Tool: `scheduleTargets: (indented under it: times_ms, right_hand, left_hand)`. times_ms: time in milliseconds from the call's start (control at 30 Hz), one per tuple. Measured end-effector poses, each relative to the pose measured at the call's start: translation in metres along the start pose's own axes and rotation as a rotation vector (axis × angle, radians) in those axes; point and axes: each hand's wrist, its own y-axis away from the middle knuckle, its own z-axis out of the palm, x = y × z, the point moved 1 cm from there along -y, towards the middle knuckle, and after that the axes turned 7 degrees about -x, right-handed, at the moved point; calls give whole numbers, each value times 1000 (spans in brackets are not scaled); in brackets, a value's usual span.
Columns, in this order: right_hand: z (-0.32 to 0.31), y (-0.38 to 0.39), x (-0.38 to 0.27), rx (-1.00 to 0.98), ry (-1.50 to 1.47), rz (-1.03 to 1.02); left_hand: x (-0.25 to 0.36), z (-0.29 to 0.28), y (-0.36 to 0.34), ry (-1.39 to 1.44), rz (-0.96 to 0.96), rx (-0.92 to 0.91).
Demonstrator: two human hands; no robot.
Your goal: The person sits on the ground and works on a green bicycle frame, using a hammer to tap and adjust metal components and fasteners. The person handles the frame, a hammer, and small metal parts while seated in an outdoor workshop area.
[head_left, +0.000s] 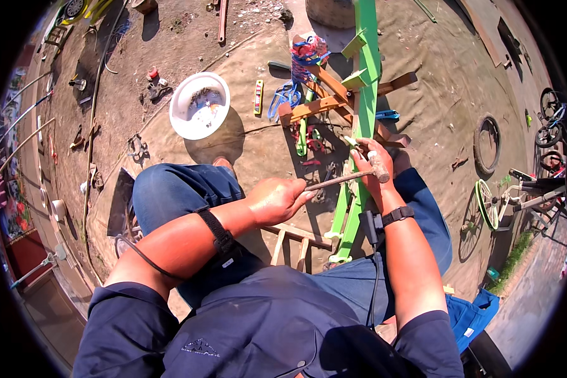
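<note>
My left hand (276, 203) is closed round the thin handle of a hammer (337, 181). The hammer's head lies across my right hand and partly hides it. Against the long bright green metal frame (366, 82), my right hand (373, 165) has its fingers closed round a small pale piece (351, 142) whose tip pokes out; its kind is unclear. The frame runs away from me between my knees, with short tabs along its side. Brown crossed bars (324, 106) pass under it.
A white basin (200, 106) with debris stands at the left front. Near it lie a yellow level (258, 97) and blue straps (285, 99). A tyre (487, 145) and a wheeled frame (487, 205) are on the right. A wooden ladder-like piece (296, 238) lies below my left hand.
</note>
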Motion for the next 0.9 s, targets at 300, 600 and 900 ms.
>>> scheduleTargets:
  times_ms: [300, 600, 900]
  right_hand:
    - [0, 1, 6, 26, 194, -137]
    - [-3, 0, -3, 7, 138, -57]
    - [-1, 1, -7, 3, 46, -28]
  left_hand:
    - [-4, 2, -3, -43, -52, 20]
    - [0, -2, 0, -40, -98, -97]
    - [-5, 0, -2, -27, -72, -10]
